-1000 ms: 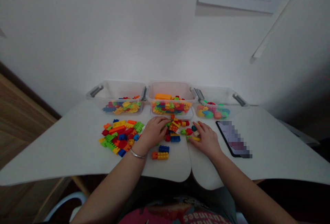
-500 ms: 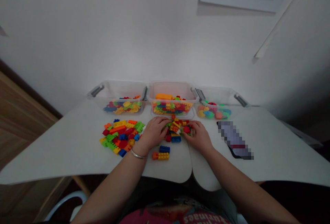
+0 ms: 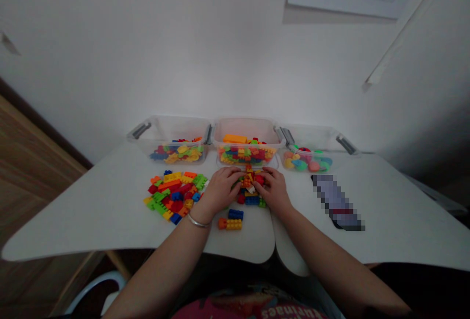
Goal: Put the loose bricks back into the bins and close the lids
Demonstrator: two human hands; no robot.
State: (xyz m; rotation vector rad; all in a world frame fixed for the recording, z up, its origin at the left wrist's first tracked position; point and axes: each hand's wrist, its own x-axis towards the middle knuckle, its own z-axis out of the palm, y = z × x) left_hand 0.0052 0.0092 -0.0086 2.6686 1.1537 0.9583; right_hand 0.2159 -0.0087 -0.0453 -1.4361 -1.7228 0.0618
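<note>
Between my two hands lies a small heap of mixed bricks [image 3: 251, 200] on the white table. My left hand [image 3: 223, 189], with a bangle at the wrist, touches the heap's left side with bent, spread fingers. On the heap's right side my right hand [image 3: 274, 189] rests its fingertips among the bricks, fingers apart. A larger pile of colourful bricks [image 3: 172, 194] lies to the left of my left hand. Nearer the table's front edge are a blue brick [image 3: 235, 214] and a yellow brick [image 3: 234, 224] with an orange piece at its left end.
Three clear bins stand along the wall: the left bin [image 3: 179, 130] and middle bin [image 3: 249, 124] hold bricks, the right bin [image 3: 312, 133] holds rounded coloured pieces. A blurred-out phone [image 3: 336, 201] lies on the table [image 3: 396, 211] at the right.
My right hand has moved slightly left, closer to my left hand, and the bricks between them sit closer together. A green brick now shows beside the blue one at the heap's front.
</note>
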